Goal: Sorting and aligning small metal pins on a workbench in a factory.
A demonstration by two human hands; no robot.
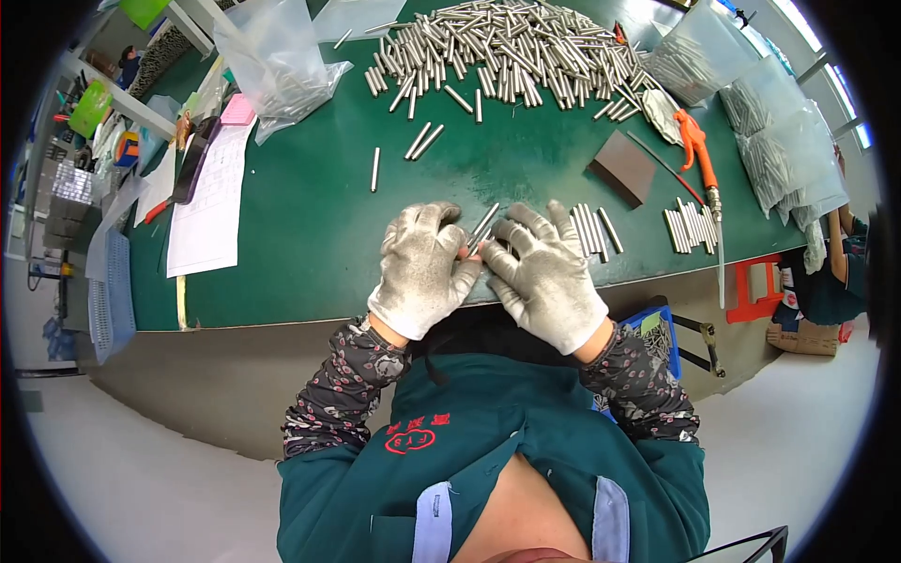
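Note:
A couple of slim metal pins (483,223) are held between my two gloved hands near the table's front edge. My left hand (419,267) has its fingers curled and its thumb and fingertips closed on the pins from the left. From the right, my right hand (552,278) pinches them with thumb and forefinger, its other fingers loosely bent. Part of the pins is hidden by the fingertips. Just right of my right hand lies a short row of pins (589,231). Farther right is another row of pins (690,228).
A large pile of pins (516,47) covers the back of the green table (300,216). A brown block (622,169) and an orange air gun (694,148) lie right, near bags of pins (774,150). Papers (208,211) lie left, beside a clear bag (282,70).

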